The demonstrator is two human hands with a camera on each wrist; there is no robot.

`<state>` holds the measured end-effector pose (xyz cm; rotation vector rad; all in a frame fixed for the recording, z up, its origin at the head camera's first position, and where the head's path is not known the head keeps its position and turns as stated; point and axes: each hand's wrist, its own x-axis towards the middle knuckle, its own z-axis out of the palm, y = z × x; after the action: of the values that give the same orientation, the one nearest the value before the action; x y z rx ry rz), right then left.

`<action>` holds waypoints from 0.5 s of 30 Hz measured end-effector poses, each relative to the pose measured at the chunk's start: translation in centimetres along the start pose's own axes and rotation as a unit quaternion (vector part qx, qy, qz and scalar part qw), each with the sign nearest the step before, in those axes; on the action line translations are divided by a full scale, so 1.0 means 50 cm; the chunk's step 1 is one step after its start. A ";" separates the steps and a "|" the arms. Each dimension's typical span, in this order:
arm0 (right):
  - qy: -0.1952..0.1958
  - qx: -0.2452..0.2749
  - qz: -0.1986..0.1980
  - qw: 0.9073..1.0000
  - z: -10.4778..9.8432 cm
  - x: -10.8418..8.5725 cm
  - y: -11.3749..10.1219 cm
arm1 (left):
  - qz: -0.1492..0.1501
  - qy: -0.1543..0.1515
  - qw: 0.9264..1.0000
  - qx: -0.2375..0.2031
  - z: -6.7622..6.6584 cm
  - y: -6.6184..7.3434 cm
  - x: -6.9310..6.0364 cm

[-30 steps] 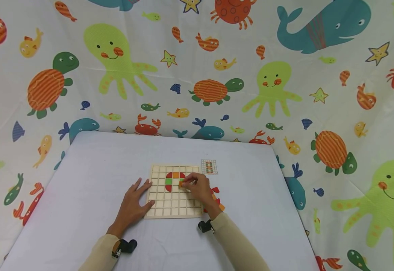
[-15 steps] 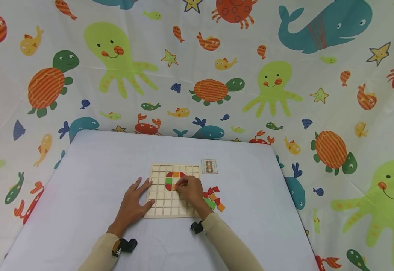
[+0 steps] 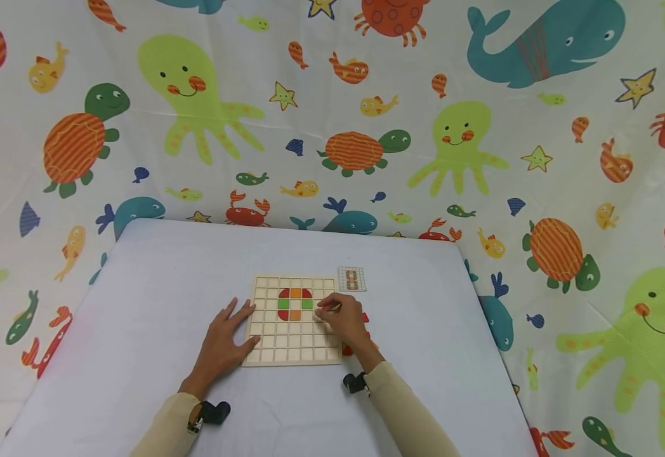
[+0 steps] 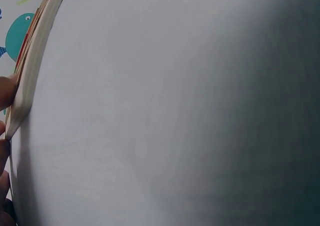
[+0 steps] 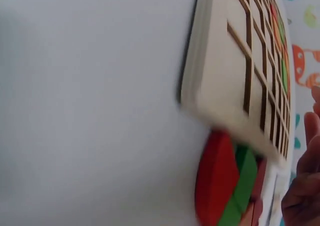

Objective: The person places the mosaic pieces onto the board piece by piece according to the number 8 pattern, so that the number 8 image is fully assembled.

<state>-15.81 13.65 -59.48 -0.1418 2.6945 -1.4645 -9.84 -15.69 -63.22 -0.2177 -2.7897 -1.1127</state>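
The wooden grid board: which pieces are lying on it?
On the wooden grid board lie three red pieces, two orange pieces and two green pieces, in a ring lacking its near right corner. The right hand covers part of the board; anything there is hidden.

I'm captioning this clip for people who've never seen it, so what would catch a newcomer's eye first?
Probably the sea-animal cloth behind the table, with its bright turtles, octopuses and whales. Next comes the ring of red, orange and green pieces on the pale grid board, open at its near right corner. Then the left hand at the board's left edge and the right hand over its right side.
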 end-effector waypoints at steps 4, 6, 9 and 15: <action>0.014 0.002 0.017 1.000 -0.049 -0.004 0.026 | 0.000 -0.002 1.000 0.002 0.001 -0.002 0.000; 0.028 -0.004 0.032 0.999 -0.073 -0.007 0.040 | 0.000 -0.004 1.000 0.002 0.003 -0.003 0.001; 0.052 -0.006 0.066 0.996 -0.106 -0.015 0.059 | 0.001 -0.004 1.000 0.002 0.003 -0.005 0.001; 0.097 -0.034 0.132 0.986 -0.146 -0.039 0.099 | 0.000 -0.004 1.000 0.004 0.003 -0.007 0.001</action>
<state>-14.88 22.62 -59.63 0.3612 2.7768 -1.3724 -9.97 -15.83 -63.54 -0.2202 -2.8003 -1.1035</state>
